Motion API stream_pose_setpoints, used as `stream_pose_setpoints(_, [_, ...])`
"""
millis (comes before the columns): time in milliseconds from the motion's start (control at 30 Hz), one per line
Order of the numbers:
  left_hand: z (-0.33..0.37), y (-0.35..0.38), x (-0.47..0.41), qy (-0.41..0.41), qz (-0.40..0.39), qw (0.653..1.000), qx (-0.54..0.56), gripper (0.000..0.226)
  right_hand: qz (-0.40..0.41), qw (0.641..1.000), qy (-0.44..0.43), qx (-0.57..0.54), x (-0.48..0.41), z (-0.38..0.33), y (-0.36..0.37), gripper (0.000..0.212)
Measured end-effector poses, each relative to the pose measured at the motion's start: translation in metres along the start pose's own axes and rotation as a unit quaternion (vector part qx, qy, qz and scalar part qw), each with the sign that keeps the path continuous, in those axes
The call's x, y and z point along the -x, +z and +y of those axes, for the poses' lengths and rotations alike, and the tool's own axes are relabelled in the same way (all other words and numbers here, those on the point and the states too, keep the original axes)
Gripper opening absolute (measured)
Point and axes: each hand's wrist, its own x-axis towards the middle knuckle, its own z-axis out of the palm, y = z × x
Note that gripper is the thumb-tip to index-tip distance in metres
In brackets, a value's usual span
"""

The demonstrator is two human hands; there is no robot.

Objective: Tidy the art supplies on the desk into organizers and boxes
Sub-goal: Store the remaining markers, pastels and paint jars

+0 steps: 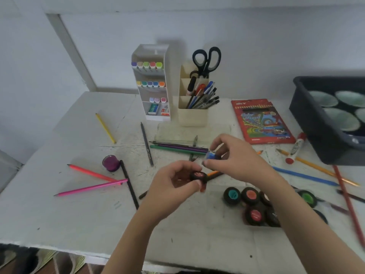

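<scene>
My left hand (173, 186) grips a small paint jar with a red-labelled black lid (198, 175) above the desk's middle. Just right of it, my right hand (235, 155) pinches a small blue paint jar (211, 155). A group of black-lidded paint jars (250, 204) sits on the desk at the lower right, under my right forearm. Loose coloured pencils (177, 148) lie scattered across the white desk (79, 214). A white marker organizer (153, 84) and a cream pen holder (194, 101) with scissors stand at the back.
A clear flat tray (177, 131) lies in front of the pen holder. A red coloured-pencil box (260, 121) and a dark bin (316, 123) holding pale bowls are at the right. A purple sharpener (111, 163) and pink pencils (92, 186) lie at the left.
</scene>
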Motion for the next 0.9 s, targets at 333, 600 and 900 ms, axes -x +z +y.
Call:
stream_pose_setpoints(333, [-0.015, 0.048, 0.012, 0.081, -0.061, 0.982, -0.158, 0.028, 0.041, 0.993, -0.035, -0.108, 0.038, 0.034, -0.011, 0.024])
stream_pose_setpoints(600, [-0.021, 0.057, 0.013, 0.063, -0.031, 0.981, -0.18, 0.034, 0.048, 0.991, -0.048, -0.113, 0.041, 0.042, -0.008, 0.024])
stream_pose_setpoints(900, [-0.019, 0.056, 0.011, 0.189, -0.04, 0.937, -0.292, 0.014, 0.032, 0.99, -0.048, -0.129, 0.041, 0.044, -0.005, 0.025])
